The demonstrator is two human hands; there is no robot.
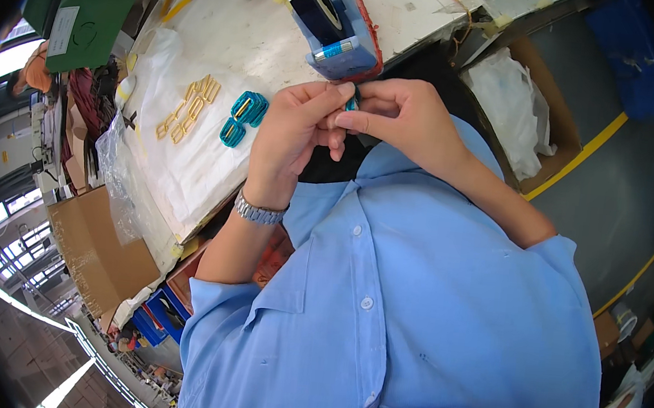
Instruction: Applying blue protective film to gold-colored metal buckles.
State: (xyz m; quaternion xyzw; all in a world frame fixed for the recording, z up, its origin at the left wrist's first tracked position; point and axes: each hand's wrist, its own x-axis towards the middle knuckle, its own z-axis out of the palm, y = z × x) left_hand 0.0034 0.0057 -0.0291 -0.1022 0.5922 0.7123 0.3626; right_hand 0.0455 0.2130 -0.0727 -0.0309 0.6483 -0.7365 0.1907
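My left hand (297,126) and my right hand (412,124) meet at the table's front edge, both with closed fingers. Between their fingertips they pinch a small teal piece (352,101), mostly covered by the fingers. It has the same colour as the teal-wrapped buckles (246,110) grouped on the white sheet left of my left hand. Farther left lie several bare gold buckles (187,112), thin open frames set in rows. Just beyond my hands stands a blue tape dispenser (347,63) with a large dark tape roll (308,4).
A white sheet (179,190) covers part of the worktable. A yellow-handled cutter (182,6) lies at the back left. Clear plastic film (115,176) and a cardboard sheet (102,249) are at the left edge. To the right, a cardboard box (564,132) holds white plastic bags (509,107).
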